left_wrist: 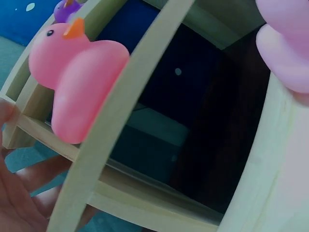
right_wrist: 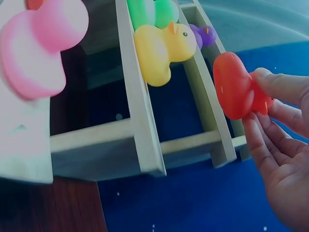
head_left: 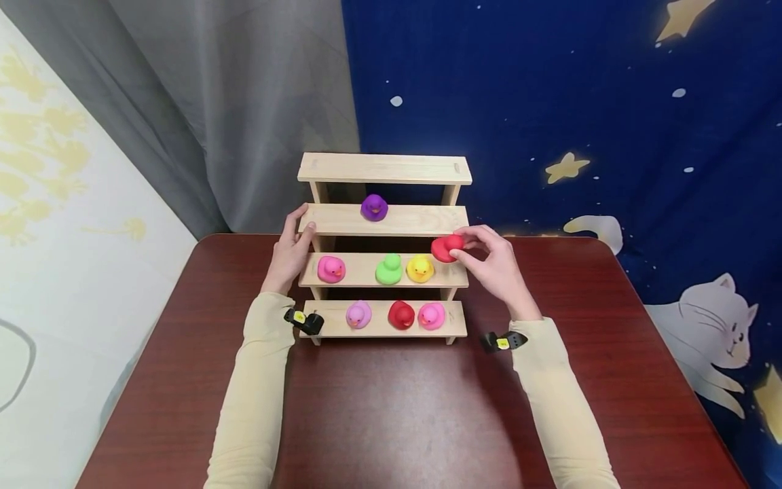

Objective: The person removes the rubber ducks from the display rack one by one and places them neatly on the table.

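My right hand (head_left: 495, 268) pinches a red rubber duck (head_left: 444, 248) between thumb and fingers, near the right end of a tiered wooden rack (head_left: 385, 168). In the right wrist view the held duck (right_wrist: 234, 87) is tipped on its side, apart from the boards. My left hand (head_left: 290, 258) grips the left end of the second board from the top, thumb at its front edge; its fingers (left_wrist: 46, 171) show beside the rack's side. On the board below stand a pink duck (head_left: 331, 269), a green duck (head_left: 389, 269) and a yellow duck (head_left: 420, 269).
A purple duck (head_left: 374, 208) sits on the second board from the top. The lowest board carries a lilac duck (head_left: 358, 314), a dark red duck (head_left: 401, 315) and another pink duck (head_left: 431, 316). The rack stands on a brown table (head_left: 403, 414) before grey and blue curtains (head_left: 464, 102).
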{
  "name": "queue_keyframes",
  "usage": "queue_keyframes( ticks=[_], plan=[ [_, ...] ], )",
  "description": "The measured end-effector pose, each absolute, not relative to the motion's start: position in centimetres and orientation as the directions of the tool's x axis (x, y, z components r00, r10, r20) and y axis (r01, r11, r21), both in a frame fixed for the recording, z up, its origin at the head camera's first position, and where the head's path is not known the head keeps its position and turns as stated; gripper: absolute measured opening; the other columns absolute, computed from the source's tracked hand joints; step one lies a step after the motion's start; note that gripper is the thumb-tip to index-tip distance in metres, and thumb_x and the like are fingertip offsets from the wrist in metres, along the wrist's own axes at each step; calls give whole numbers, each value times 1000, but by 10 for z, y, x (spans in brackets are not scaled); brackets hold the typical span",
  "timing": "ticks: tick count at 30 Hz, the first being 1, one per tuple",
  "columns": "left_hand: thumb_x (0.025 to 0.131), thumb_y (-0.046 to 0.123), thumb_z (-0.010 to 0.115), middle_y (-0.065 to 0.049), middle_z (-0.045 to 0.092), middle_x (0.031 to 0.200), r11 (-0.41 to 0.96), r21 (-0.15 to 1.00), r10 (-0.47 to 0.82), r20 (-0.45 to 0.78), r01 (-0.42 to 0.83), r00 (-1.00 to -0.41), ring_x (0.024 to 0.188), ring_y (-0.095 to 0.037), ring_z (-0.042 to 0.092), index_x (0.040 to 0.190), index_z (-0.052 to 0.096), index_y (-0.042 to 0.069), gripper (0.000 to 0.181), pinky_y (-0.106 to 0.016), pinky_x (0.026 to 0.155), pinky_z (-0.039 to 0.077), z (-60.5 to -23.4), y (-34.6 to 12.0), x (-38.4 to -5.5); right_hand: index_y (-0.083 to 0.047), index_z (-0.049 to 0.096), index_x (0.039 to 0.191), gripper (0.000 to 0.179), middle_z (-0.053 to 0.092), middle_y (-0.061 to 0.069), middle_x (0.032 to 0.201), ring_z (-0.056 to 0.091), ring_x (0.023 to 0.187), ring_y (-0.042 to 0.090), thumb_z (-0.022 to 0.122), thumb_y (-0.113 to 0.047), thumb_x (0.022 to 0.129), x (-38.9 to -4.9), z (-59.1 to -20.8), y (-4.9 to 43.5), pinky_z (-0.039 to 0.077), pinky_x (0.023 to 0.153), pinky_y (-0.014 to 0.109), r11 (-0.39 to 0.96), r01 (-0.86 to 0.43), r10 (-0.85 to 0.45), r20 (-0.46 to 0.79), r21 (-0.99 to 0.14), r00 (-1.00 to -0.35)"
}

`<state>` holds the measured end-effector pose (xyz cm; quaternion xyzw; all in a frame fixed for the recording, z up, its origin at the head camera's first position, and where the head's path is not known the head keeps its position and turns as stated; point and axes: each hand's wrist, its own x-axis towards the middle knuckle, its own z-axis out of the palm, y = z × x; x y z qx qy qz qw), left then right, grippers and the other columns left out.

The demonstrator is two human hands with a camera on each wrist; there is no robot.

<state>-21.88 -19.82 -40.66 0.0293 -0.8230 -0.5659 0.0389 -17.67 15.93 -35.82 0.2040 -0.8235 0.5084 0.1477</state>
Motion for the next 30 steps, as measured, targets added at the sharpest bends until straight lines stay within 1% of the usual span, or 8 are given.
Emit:
queue_keyframes(
  ticks=[2, 8, 12, 15, 18, 22, 26, 30],
  plan=[
    [101, 43, 46, -24, 51, 134, 357, 934, -83, 23, -8, -996, 117, -36, 53, 152, 27, 35, 55, -52, 99, 38, -406, -198, -219, 13, 63, 109, 32, 61, 24, 101, 62, 87, 33, 74, 9, 80, -168, -351, 161, 50, 85, 47, 403, -484, -179, 452, -777, -874],
    [101, 41, 46, -23, 46, 140, 337, 941, -56, 9, -10, -998, 122, -35, 49, 152, 26, 33, 56, -51, 102, 34, -405, -200, -220, 13, 63, 108, 31, 61, 24, 99, 62, 86, 35, 74, 10, 79, -159, -351, 176, 51, 83, 28, 428, -474, -154, 455, -769, -877],
    [102, 38, 46, -27, 49, 135, 297, 954, -29, -20, -28, -999, 121, -36, 50, 153, 24, 33, 56, -52, 102, 34, -401, -201, -221, 13, 63, 109, 32, 61, 24, 101, 62, 86, 33, 74, 9, 79, -156, -353, 189, 51, 84, 32, 448, -458, -134, 449, -768, -884],
    [103, 34, 44, -30, 47, 135, 269, 961, 3, -59, -56, -998, 121, -40, 49, 154, 20, 30, 57, -55, 101, 34, -393, -202, -218, 13, 63, 109, 33, 61, 24, 102, 61, 87, 31, 74, 10, 79, -154, -356, 199, 51, 84, 35, 468, -446, -120, 446, -763, -887],
    [104, 29, 42, -33, 42, 138, 259, 962, 30, -97, -86, -995, 122, -43, 46, 155, 16, 26, 57, -59, 99, 35, -379, -199, -212, 11, 63, 110, 34, 62, 23, 102, 60, 86, 28, 75, 9, 78, -159, -370, 211, 51, 84, 28, 477, -448, -106, 457, -756, -883],
    [104, 23, 42, -35, 39, 139, 237, 966, 43, -112, -99, -993, 123, -46, 44, 155, 15, 23, 57, -62, 97, 36, -372, -197, -209, 6, 66, 111, 35, 63, 16, 100, 60, 87, 19, 78, 5, 78, -166, -391, 227, 48, 83, 19, 487, -444, -92, 462, -752, -882],
    [103, 27, 44, -33, 38, 139, 209, 973, 58, -114, -100, -992, 122, -45, 45, 154, 16, 27, 58, -63, 95, 37, -383, -203, -217, 2, 66, 111, 35, 63, 12, 100, 58, 87, 10, 79, 1, 79, -166, -399, 237, 47, 83, 16, 506, -434, -79, 461, -745, -884],
    [103, 32, 47, -31, 38, 140, 203, 974, 78, -118, -100, -990, 122, -45, 46, 153, 16, 32, 59, -63, 92, 40, -392, -209, -224, 3, 65, 111, 34, 63, 13, 102, 59, 87, 9, 78, 0, 80, -164, -404, 247, 46, 83, 14, 519, -411, -48, 454, -750, -890]
  ],
)
